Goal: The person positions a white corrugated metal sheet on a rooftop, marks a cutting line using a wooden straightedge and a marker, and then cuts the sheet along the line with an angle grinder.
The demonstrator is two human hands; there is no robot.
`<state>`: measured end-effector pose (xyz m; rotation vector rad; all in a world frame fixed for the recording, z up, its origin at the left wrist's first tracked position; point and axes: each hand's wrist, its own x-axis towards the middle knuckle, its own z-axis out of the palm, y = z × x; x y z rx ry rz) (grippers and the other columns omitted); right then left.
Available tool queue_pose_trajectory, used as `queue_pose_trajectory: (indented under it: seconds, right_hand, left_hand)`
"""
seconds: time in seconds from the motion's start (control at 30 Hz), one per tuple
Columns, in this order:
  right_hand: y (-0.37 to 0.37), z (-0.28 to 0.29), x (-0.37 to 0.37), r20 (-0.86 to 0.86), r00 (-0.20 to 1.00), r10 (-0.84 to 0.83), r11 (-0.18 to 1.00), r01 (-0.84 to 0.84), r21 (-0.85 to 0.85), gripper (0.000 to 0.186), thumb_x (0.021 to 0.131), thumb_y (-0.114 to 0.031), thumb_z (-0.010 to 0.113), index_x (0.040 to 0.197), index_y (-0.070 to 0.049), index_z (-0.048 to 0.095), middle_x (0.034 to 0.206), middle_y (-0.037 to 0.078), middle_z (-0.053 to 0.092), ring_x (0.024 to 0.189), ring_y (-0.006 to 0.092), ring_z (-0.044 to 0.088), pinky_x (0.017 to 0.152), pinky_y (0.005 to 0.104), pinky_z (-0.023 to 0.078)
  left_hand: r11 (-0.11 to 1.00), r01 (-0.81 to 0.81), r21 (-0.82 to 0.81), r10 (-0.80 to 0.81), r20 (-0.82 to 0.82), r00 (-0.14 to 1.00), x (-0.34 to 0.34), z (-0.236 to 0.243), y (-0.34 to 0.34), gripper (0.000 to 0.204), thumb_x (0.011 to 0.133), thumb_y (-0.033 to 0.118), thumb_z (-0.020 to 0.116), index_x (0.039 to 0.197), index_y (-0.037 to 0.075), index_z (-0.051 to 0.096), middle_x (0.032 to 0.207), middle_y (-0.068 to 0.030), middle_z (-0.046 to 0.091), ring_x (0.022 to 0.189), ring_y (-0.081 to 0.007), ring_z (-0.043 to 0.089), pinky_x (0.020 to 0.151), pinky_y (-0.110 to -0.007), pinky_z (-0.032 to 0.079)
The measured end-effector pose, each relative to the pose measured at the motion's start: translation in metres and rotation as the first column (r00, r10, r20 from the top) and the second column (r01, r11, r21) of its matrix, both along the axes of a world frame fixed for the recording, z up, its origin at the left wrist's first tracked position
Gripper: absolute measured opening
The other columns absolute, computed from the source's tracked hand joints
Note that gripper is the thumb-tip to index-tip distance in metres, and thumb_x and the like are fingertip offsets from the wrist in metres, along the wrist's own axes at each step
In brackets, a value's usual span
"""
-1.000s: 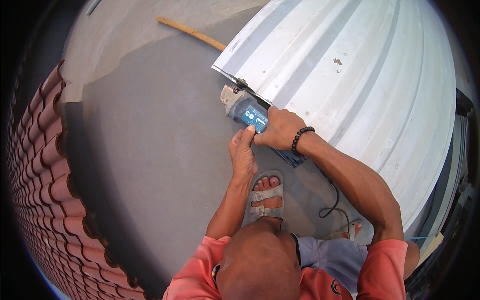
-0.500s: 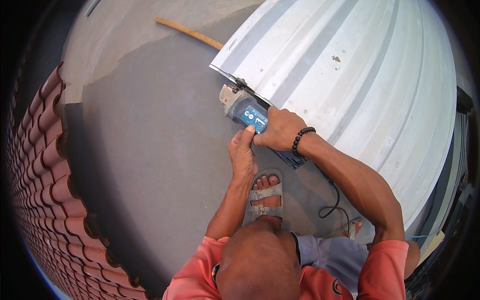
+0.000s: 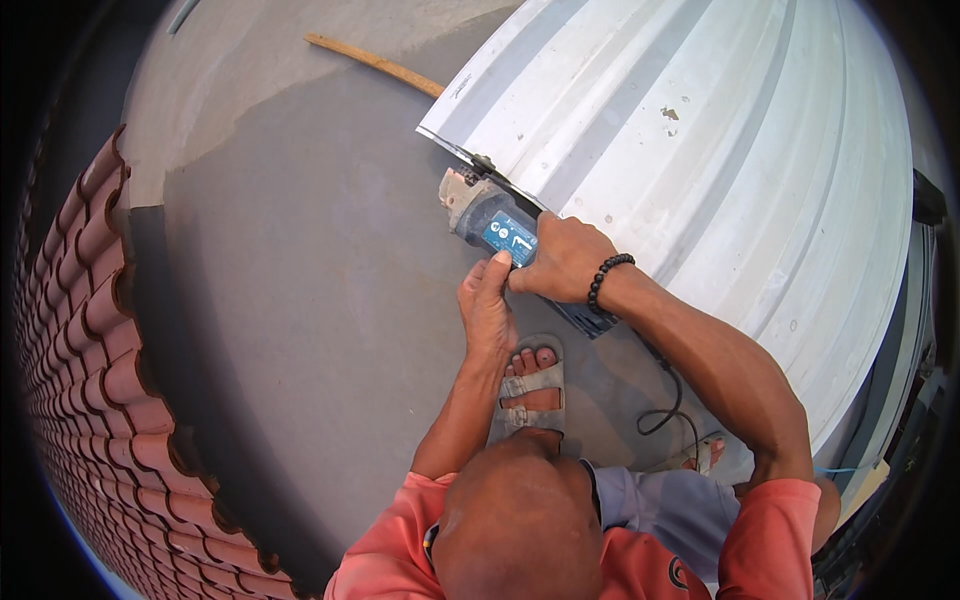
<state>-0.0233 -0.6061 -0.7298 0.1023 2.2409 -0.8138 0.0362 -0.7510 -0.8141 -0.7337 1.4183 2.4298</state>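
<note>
A dark angle grinder (image 3: pixel 490 222) with a blue label lies along the cut edge of a white ribbed metal sheet (image 3: pixel 610 150). Its head and disc meet the sheet near the corner; most of the disc is hidden. My right hand (image 3: pixel 572 258), with a black bead bracelet (image 3: pixel 603 278) at the wrist, is wrapped round the grinder's body from the sheet side. From the other side my left hand (image 3: pixel 487 305) grips the body, thumb on top beside the label and the other fingers partly hidden. A black cord (image 3: pixel 672 405) trails from the grinder's rear.
Beneath the sheet's far corner, a wooden stick (image 3: pixel 375 63) pokes out over the grey floor (image 3: pixel 300 260). Red roof tiles (image 3: pixel 95 370) border the left side. My sandalled foot (image 3: pixel 532 385) stands just below the grinder. Dark clutter fills the right rim.
</note>
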Motion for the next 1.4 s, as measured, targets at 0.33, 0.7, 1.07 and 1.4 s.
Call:
queue_pose_trajectory:
  seconds: [0.33,0.7,1.07,1.4]
  right_hand:
    - [0.002,0.003,0.004,0.011,1.0,-0.01,0.999,0.01,-0.031,0.068,0.063,-0.044,0.076,0.099,0.01,0.06,0.092,0.027,0.068,0.091,0.0377,0.068,0.08,0.0399,0.055]
    - [0.005,0.005,0.008,0.005,1.0,-0.004,1.0,0.004,-0.022,0.066,0.063,-0.043,0.075,0.101,0.009,0.059,0.093,0.027,0.068,0.09,0.0377,0.068,0.08,0.04,0.055]
    - [0.008,0.008,0.011,0.003,1.0,-0.004,1.0,0.004,-0.02,0.064,0.063,-0.042,0.074,0.1,0.01,0.06,0.091,0.027,0.068,0.089,0.0374,0.069,0.08,0.0396,0.055]
    - [0.011,0.01,0.015,-0.009,1.0,-0.001,1.0,0.001,-0.012,0.063,0.064,-0.041,0.072,0.098,0.01,0.06,0.089,0.027,0.068,0.087,0.0375,0.069,0.079,0.0394,0.056]
  left_hand:
    - [1.0,0.023,-0.016,-0.024,-0.017,1.0,0.006,-0.002,-0.001,0.023,0.09,0.025,0.065,0.098,0.003,0.064,0.092,-0.0027,0.066,0.084,-0.0102,0.059,0.083,-0.028,0.043]
    - [1.0,0.018,-0.013,-0.018,-0.02,1.0,0.008,0.003,0.002,0.026,0.089,0.025,0.067,0.098,0.001,0.063,0.093,-0.0048,0.066,0.085,-0.0108,0.059,0.082,-0.028,0.043]
    - [1.0,-0.003,-0.004,0.003,-0.007,1.0,0.011,0.011,0.008,0.024,0.088,0.024,0.069,0.091,0.0,0.061,0.086,-0.0028,0.063,0.08,-0.0082,0.053,0.079,-0.025,0.04]
    - [1.0,0.006,0.003,-0.006,-0.007,1.0,0.013,0.016,0.011,0.026,0.089,0.023,0.068,0.095,-0.001,0.061,0.089,-0.0045,0.064,0.082,-0.0094,0.055,0.082,-0.026,0.041]
